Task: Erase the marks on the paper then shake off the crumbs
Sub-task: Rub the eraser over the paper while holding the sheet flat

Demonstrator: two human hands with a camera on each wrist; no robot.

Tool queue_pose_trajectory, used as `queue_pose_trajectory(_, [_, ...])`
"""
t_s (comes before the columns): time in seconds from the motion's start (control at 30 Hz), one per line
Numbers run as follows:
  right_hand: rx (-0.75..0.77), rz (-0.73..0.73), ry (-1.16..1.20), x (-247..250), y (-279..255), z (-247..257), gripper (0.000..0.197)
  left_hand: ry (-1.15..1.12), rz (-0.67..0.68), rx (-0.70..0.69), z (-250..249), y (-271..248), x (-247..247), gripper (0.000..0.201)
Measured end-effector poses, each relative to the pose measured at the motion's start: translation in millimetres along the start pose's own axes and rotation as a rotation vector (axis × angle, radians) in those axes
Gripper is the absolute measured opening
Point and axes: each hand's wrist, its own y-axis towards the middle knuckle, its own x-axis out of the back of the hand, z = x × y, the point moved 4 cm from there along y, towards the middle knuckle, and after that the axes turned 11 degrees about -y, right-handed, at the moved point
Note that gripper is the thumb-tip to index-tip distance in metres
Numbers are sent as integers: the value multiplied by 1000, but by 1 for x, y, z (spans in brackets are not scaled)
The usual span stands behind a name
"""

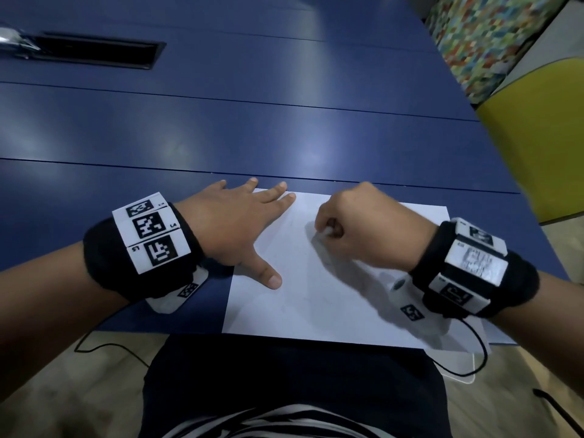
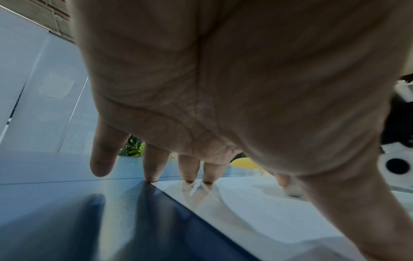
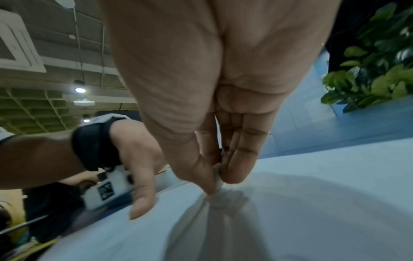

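Mostly white paper (image 1: 316, 292), faint marks

Left wristband (image 1: 151, 230) tags read "L3", "L4", "L5"; nothing else legible.

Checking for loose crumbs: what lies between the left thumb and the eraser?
Only bare paper separates the left thumb from the eraser; head view shows it.

The head view looks steeply down on both hands over the desk (image 1: 284, 121). Each wrist view sits close under its palm, facing along the fingers; all share the paper (image 1: 331, 295).
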Motion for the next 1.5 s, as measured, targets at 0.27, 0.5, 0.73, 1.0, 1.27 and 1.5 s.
queue_pose_trajectory(0.27, [-47,1,74,14,-22,-55,18,36,3,-29,2,-3,5,141])
queue_pose_trajectory(0.5, [-92,21,52,0,-54,-71,6,122,-91,-10,27,6,41,121])
queue_pose_trajectory(0.73, [-208,5,36,-15,-59,-63,6,15,-317,17,-16,-21,52,44])
queue_pose_trajectory(1.0, [-149,46,95,-17,-72,-30,7,57,-95,72,-47,-41,22,68])
queue_pose_trajectory(1.27, [123,60,223,-13,-63,17,15,31,-6,76,-30,4,16,146])
queue_pose_trajectory(1.5, [-112,-51,110,6,-39,-63,14,88,82,-54,-16,16,32,138])
